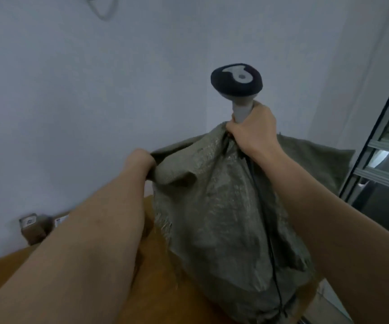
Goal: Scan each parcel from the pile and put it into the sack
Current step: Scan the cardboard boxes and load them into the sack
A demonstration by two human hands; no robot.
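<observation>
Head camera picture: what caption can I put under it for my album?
Both hands lift the grey woven sack by its top edge over the wooden table; the right hand also grips the barcode scanner.

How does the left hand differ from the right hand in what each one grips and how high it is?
The left hand grips only the edge of the grey-green woven sack; the right hand grips the sack's top together with the grey handle of the black-headed barcode scanner. The left hand sits lower and nearer the camera; the right hand is raised higher. Both hold the sack up above the brown wooden table.
</observation>
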